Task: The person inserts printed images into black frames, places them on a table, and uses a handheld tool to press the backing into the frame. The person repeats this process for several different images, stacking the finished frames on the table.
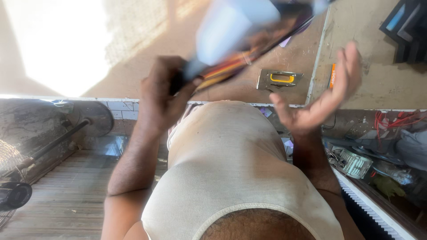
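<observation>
Blurred pale tool [231,31] with a dark handle and coloured wires is gripped in the left hand [167,95], fingers wrapped around the handle, raised over the tabletop [187,40]. Right hand [322,98] is held open, fingers spread, holding nothing. Metal stapler [279,79] with a yellow grip lies on the brown tabletop just beyond. Fan stand [58,140] on the floor at left; cluttered shelf [378,155] at right.

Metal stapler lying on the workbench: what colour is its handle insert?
Yellow-orange, set in the grey metal stapler; the head view shows it clearly.
</observation>
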